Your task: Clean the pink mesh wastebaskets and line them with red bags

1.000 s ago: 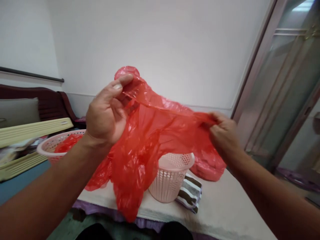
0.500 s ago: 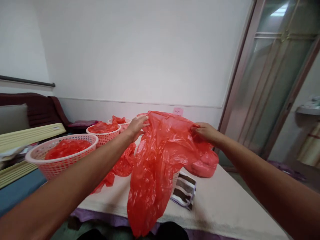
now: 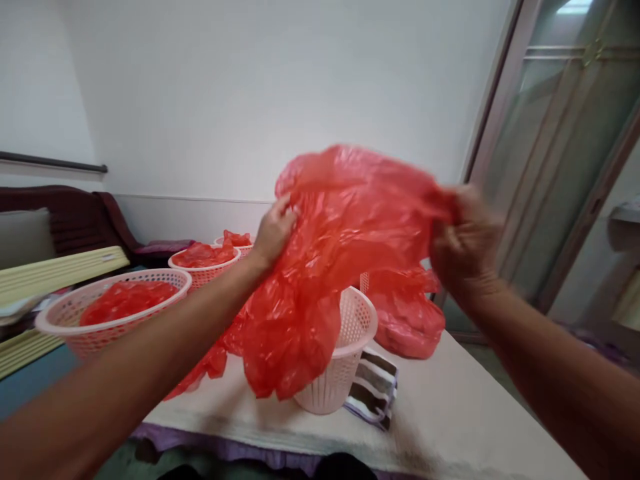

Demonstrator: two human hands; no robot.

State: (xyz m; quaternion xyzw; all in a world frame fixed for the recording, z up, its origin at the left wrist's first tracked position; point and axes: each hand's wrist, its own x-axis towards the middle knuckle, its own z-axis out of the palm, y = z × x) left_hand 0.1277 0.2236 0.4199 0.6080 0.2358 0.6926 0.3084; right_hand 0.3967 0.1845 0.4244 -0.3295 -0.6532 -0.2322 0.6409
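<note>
Lifted higher since a moment ago: red bag, clamped in left hand and right hand, above basket near counter's front edge.

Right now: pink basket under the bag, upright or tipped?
Upright. The pink basket stands rim-up on the table, partly behind the red bag.

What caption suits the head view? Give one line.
Left hand and right hand hold a red plastic bag above a pink basket.

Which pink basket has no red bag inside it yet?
The small tall pink basket on the table, just below the red bag both hands hold. The three wide baskets on the left already hold red plastic.
</note>
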